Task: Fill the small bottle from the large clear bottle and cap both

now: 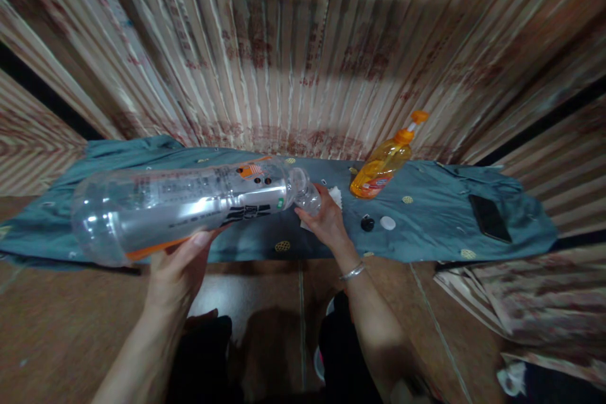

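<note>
My left hand (182, 259) is closed around the underside of a large clear plastic bottle (199, 202) with a silver and orange label. It lies almost level in the air, its neck to the right, and looks empty. At that neck my right hand (326, 218) grips a small clear plastic bottle (310, 201), mostly hidden by the fingers. The two bottles meet or nearly meet; whether they touch I cannot tell. Behind the right hand, a white piece of paper or cloth (336, 196) shows on the bench.
An orange pump bottle (379, 170) stands at the back of the cloth-covered bench (426, 202). A black cap (367, 223) and a white cap (387, 223) lie right of my right hand. A dark phone (490, 218) rests farther right. Striped curtains (284, 44) hang close behind.
</note>
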{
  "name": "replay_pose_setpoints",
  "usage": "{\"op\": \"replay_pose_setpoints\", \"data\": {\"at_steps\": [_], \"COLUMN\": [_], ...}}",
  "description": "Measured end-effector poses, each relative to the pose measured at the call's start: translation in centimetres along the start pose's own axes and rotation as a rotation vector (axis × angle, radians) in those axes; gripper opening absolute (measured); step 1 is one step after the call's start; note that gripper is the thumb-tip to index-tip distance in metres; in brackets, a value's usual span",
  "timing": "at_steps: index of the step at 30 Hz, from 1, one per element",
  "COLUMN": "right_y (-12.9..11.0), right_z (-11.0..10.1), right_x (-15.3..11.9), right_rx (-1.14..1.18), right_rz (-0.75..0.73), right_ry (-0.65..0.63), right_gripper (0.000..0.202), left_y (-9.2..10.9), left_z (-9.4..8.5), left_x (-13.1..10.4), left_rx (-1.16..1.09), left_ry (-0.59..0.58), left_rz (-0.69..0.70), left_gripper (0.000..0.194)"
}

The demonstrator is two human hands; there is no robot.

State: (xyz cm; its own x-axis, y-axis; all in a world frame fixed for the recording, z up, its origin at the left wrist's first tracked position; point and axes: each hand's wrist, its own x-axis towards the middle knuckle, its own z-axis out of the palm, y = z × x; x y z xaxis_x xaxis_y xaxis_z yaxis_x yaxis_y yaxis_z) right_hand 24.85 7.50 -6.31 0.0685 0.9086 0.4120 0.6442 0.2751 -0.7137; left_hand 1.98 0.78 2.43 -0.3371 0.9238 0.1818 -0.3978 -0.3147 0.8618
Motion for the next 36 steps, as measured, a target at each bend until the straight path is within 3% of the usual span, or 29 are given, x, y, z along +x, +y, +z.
{"op": "replay_pose_setpoints", "data": {"at_steps": [6,14,22,32,36], "right_y": [0.02,-0.06,-0.05,0.05,0.12], "right_z": [0.00,0.00,-0.09,-0.02,0.09], "right_x": [-0.01,0.00,-0.02,0.00,-0.02], "right_rx": [-0.004,-0.010,0.010,0.001,0.001], "right_rz": [-0.007,-0.009,0.006,-0.008,-0.022], "right_ry": [0.001,0.006,-0.019,-0.013,0.002], "right_gripper": [0.062,0.061,0.062,0.062,0.062], "left_y": [-0.17,-0.29,-0.29,-0.18,-0.22], "left_z": [-0.10,-0.09,-0.19,-0.02,0.01], "left_x": [0.01,0.01,-0.08,-0.01,0.03], "left_rx": [0.024,0.027,0.013,-0.008,-0.005], "left_ry": [0.009,0.016,0.017,0.007,0.021], "left_rz": [-0.009,-0.002,-0.002,0.001,-0.014], "left_gripper": [0.043,0.051,0.044,0.055,0.050]}}
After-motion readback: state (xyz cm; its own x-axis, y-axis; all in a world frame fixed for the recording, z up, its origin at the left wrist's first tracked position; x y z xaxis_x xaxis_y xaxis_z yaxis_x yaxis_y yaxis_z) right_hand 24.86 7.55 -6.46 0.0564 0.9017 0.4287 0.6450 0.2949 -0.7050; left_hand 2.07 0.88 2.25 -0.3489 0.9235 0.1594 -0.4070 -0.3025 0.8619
